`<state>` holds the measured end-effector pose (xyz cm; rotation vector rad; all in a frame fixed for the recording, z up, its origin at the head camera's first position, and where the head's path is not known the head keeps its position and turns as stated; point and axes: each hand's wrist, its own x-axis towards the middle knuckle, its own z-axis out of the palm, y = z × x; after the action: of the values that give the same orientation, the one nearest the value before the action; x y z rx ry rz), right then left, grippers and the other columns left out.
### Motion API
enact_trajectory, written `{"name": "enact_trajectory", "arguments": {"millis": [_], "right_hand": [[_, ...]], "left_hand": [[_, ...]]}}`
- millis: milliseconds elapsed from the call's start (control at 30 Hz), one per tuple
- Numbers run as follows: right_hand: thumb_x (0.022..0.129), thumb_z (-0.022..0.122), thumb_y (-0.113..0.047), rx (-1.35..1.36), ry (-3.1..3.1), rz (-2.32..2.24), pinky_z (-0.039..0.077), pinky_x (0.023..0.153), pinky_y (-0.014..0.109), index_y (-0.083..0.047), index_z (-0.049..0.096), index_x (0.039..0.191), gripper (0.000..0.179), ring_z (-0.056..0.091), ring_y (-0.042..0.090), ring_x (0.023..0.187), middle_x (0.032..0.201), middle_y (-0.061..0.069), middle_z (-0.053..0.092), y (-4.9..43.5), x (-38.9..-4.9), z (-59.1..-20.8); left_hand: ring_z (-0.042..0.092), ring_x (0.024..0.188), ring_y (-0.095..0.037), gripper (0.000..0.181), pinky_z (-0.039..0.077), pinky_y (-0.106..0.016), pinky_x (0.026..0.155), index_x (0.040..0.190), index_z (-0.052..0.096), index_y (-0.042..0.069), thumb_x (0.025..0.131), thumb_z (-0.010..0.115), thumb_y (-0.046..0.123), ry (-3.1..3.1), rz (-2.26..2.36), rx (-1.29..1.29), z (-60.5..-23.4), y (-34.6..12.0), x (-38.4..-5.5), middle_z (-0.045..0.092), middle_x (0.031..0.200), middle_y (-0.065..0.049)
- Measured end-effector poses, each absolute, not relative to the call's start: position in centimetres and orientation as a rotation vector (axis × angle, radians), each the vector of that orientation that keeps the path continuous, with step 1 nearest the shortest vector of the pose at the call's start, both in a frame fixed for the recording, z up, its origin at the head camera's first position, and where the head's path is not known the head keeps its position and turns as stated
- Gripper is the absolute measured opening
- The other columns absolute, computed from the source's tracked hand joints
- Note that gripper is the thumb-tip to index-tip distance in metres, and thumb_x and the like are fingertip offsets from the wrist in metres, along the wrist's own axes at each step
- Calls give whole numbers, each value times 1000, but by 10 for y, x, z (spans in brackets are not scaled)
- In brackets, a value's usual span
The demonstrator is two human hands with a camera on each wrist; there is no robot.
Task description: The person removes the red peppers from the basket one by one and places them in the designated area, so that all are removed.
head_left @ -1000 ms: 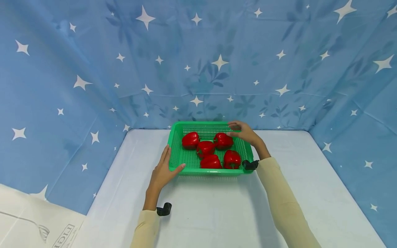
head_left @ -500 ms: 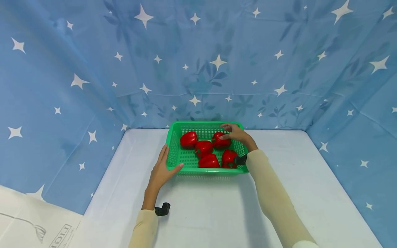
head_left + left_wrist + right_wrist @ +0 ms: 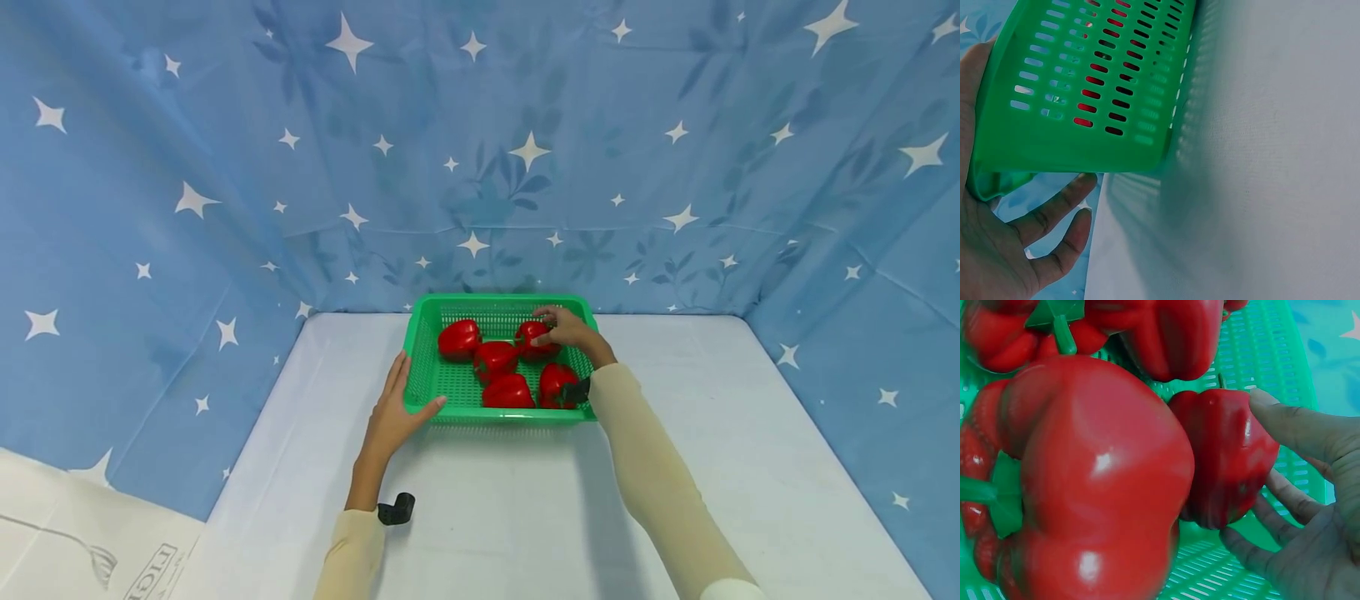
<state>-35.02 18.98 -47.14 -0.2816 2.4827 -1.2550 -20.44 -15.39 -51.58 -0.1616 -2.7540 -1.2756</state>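
A green plastic basket [image 3: 495, 415] with slotted walls stands at the back of the white table, holding several red bell peppers [image 3: 496, 360]. My left hand [image 3: 390, 421] rests at its front left corner, fingers straight along the left side and thumb over the front rim. In the left wrist view, this hand [image 3: 997, 250] spans the basket's corner [image 3: 1054, 147]. My right hand [image 3: 568, 327] reaches inside to the back right bell pepper [image 3: 529, 333]. The right wrist view shows the thumb and fingers of that hand [image 3: 1329, 528] around this pepper [image 3: 1225, 456], which still sits among the others.
A blue curtain [image 3: 420, 183] with white stars rises behind the table and along both sides. Beige printed cloth [image 3: 90, 542] lies at the lower left. Another bell pepper [image 3: 557, 383] sits under my right wrist, beside the black wrist camera [image 3: 577, 391].
My right hand has moved left and down from the basket's right rim onto the back right bell pepper. My left hand stays at the front left corner.
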Motion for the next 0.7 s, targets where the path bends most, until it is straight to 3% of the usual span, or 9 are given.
{"name": "enact_trajectory", "arguments": {"millis": [467, 700], "right_hand": [[88, 71, -11, -258, 2525, -1133, 47, 103, 50, 0, 39, 145, 66, 47, 43, 127, 141, 30, 43, 187, -349, -474], [88, 72, -15, -247, 2545, -1071, 47, 102, 50, -2, 36, 146, 70, 44, 42, 128, 142, 28, 42, 184, -348, -475]], "left_hand": [[26, 147, -36, 99, 37, -66, 104, 158, 16, 24, 83, 68, 60, -2739, -1329, -171, -519, -153, -206, 6, 165, 9], [28, 147, -35, 98, 37, -66, 104, 158, 16, 24, 83, 68, 60, -2738, -1320, -164, -517, -153, -204, 7, 165, 11]]}}
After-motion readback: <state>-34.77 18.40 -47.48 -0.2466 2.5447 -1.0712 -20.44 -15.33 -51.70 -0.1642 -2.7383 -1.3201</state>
